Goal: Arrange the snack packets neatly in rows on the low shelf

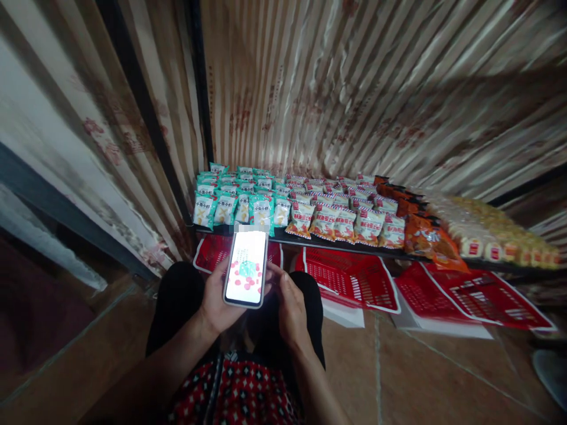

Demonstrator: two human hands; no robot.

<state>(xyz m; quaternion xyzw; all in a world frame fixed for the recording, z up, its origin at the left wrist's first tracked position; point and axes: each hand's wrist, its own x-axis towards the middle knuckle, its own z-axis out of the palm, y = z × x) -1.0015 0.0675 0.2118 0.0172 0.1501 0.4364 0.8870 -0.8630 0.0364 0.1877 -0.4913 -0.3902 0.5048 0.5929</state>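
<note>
My left hand (217, 304) is wrapped around a smartphone (245, 268) held above my lap. Its lit screen faces up and shows a white page with pink dots and a teal shape. Close to the phone's right edge is my right hand (292, 307), loosely curved with its fingers apart. Whether its fingertips touch the phone I cannot tell. Beyond the phone, teal-and-white snack bags (225, 206) stand in rows on a low dark shelf (305, 240). Red-and-white snack bags (345, 221) stand to their right.
Orange bags (432, 236) and pale packaged snacks (476, 233) fill the shelf's right side. Red plastic baskets (349, 277) sit beneath it on the tiled floor (354, 366). Striped curtains (266, 77) hang behind, with a dark post (201, 82) at the left.
</note>
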